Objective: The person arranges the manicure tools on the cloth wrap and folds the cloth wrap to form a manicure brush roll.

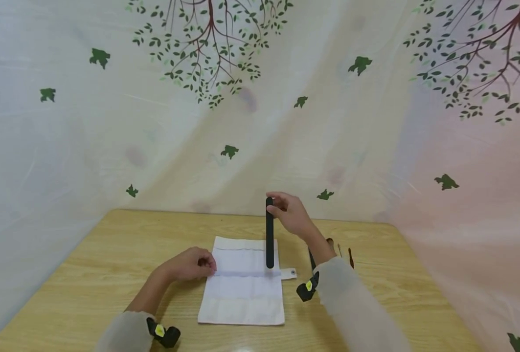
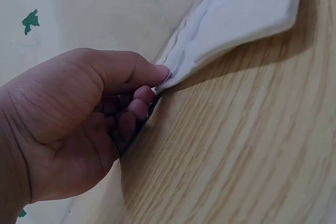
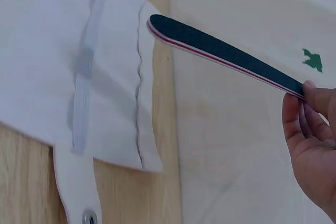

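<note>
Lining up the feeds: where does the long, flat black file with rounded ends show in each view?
Head: the file stands nearly upright just right of centre, below mid-height, its top in the right hand.
Left wrist: not in this picture.
Right wrist: it slants down from upper centre toward the right edge.
Shared landmark: the white stitched cloth, lower centre, upper right and left respectively.

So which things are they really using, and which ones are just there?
In use, it seems:
black file, held in the right hand
white cloth case, its edge pinched by the left hand

Just there, I think:
small tools, partly hidden and untouched
leafy backdrop, only behind
</note>
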A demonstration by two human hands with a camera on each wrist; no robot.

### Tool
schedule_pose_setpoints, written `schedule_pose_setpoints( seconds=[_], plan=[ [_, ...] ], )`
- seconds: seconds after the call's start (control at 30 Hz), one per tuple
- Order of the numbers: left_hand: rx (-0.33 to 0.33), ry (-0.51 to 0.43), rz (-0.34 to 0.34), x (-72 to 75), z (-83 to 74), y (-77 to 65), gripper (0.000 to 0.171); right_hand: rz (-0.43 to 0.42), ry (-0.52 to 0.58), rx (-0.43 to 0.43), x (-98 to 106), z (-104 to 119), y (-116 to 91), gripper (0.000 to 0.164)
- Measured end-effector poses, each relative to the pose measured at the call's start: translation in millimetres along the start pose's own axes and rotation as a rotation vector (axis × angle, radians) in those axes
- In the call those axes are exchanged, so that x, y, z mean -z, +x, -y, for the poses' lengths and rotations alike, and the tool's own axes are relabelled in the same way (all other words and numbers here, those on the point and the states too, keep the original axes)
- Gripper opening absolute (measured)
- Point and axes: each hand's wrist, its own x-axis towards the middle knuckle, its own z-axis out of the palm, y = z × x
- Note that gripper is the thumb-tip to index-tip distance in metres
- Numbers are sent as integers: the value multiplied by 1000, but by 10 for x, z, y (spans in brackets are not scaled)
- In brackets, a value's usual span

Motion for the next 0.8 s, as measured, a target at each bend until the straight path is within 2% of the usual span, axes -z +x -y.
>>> schedule_pose_setpoints(
  seconds=[0.2, 0.37, 0.47, 0.6, 0.8],
  plan=[
    [8, -51, 2, -29, 21, 4, 4, 7, 69, -8, -245, 67, 62, 41],
    [59, -94, 3, -49, -15, -24, 4, -11, 150, -10, -436, 114, 109, 41],
    [94, -120, 3, -59, -48, -39, 3, -42, 211, -26, -550, 135, 139, 39],
    [106, -150, 6, -72, -62, -31, 4, -103, 315, -63, -700, 127, 184, 35],
    [73, -157, 7, -77, -60, -13, 5, -204, 374, -132, -898, 23, 251, 34]
  ],
)
